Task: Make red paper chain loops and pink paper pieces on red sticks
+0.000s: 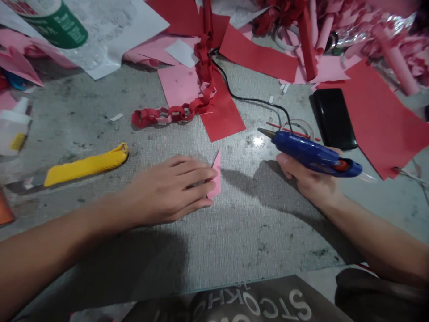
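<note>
Under the flat left hand (177, 190), pink paper (218, 179) lies partly hidden, the right hand (315, 185) gripping a glue gun (304, 150).

Glare spots the dimly lit, shadowed table (258, 241)

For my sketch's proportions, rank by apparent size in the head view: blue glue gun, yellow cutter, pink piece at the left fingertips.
1. Blue glue gun
2. Yellow cutter
3. Pink piece, partly covered by the left hand, so judged by what shows
</note>
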The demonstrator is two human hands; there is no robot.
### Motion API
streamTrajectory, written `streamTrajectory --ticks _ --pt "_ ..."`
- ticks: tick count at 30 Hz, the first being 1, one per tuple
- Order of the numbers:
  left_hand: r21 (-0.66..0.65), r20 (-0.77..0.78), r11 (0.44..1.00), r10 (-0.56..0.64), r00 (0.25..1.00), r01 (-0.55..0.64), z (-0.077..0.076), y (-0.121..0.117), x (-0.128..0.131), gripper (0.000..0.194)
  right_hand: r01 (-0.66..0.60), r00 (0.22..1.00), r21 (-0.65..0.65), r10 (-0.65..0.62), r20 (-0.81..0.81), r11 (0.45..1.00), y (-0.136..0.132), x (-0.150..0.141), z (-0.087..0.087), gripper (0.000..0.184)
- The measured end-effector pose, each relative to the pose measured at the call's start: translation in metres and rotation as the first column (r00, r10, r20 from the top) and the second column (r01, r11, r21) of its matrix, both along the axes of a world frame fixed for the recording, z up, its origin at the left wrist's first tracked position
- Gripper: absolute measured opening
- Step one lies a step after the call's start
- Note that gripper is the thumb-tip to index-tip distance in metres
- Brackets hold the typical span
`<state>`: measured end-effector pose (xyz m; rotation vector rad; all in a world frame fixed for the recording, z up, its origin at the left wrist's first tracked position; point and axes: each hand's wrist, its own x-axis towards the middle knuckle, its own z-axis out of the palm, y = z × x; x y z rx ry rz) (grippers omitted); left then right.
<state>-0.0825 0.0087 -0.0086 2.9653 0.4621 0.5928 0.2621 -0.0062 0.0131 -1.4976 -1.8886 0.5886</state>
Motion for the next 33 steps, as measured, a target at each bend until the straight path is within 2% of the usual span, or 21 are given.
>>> streamTrajectory --ticks 4,8,11,14,16,17,18,19,20,21,23,24,25,26,27,30,33 --pt "-0.035 -0.014 0.999 0.008 1.0 -0.008 -0.001 0.0 -0.001 0.026 0.012 0.995 -0.065 -0.019 -0.095 0.998 -0.001 -0.012 0.01 0.029" --pt "-0.047 0.011 0.998 0.033 0.999 -0.032 0.0 0.0 -0.002 0.023 -0.023 0.99 -0.035 0.018 -0.14 0.999 -0.001 -0.017 0.007 0.017" --pt "-0.027 0.041 0.998 0.062 0.997 -0.061 0.0 -0.001 -0.003 0.022 -0.072 0.989 0.058 0.079 -0.125 0.996 0.0 -0.018 0.0 0.019" --pt "-0.011 0.102 0.995 0.1 0.99 -0.1 0.006 -0.007 0.0 0.021 -0.128 0.989 0.199 0.14 -0.046 0.972 0.002 -0.021 -0.007 0.029" --pt "-0.105 0.193 0.988 0.133 0.972 -0.114 0.015 -0.016 0.009 0.013 -0.13 0.99 0.27 0.142 -0.025 0.954 0.003 -0.025 -0.008 0.034" --pt "-0.215 0.233 0.969 0.171 0.957 -0.12 0.021 -0.022 0.016 0.006 -0.112 0.992 0.276 0.121 -0.017 0.955 0.003 -0.027 -0.007 0.033" --pt "-0.364 0.258 0.923 0.224 0.94 -0.12 0.027 -0.029 0.025 0.006 -0.087 0.996 0.27 0.092 -0.008 0.959 0.002 -0.03 -0.006 0.032" --pt "-0.543 0.234 0.831 0.285 0.929 -0.119 0.033 -0.036 0.035 0.015 -0.06 0.998 0.267 0.063 -0.002 0.962 0.002 -0.034 -0.004 0.032" --pt "-0.705 0.183 0.699 0.346 0.92 -0.123 0.037 -0.042 0.046 0.022 -0.035 0.999 0.273 0.037 -0.004 0.961 0.001 -0.037 -0.002 0.033" --pt "-0.809 0.153 0.578 0.388 0.909 -0.11 0.041 -0.049 0.058 0.029 -0.013 1.0 0.269 0.016 -0.006 0.963 0.001 -0.042 0.0 0.036" --pt "-0.94 0.124 0.338 0.45 0.884 -0.04 0.044 -0.058 0.079 0.033 0.034 0.999 0.286 -0.022 -0.044 0.958 0.0 -0.051 0.002 0.041" --pt "-0.97 0.144 0.24 0.478 0.867 0.03 0.044 -0.061 0.087 0.032 0.056 0.997 0.292 -0.037 -0.067 0.955 0.0 -0.056 0.001 0.042" --pt "-0.982 0.162 0.167 0.503 0.849 0.089 0.043 -0.063 0.095 0.033 0.079 0.994 0.302 -0.053 -0.095 0.95 0.001 -0.061 0.0 0.042" --pt "-0.983 0.18 0.122 0.526 0.831 0.136 0.041 -0.064 0.1 0.034 0.099 0.99 0.314 -0.063 -0.124 0.944 0.001 -0.065 -0.001 0.041" --pt "-0.98 0.199 0.103 0.551 0.811 0.171 0.039 -0.064 0.104 0.034 0.109 0.987 0.327 -0.063 -0.149 0.939 0.002 -0.068 -0.003 0.041" --pt "-0.973 0.225 0.091 0.597 0.77 0.214 0.031 -0.063 0.108 0.04 0.092 0.981 0.33 -0.029 -0.193 0.939 0.006 -0.073 -0.01 0.041" --pt "-0.97 0.226 0.064 0.586 0.778 0.233 0.026 -0.061 0.106 0.041 0.074 0.968 0.273 -0.004 -0.25 0.959 0.009 -0.072 -0.015 0.045"
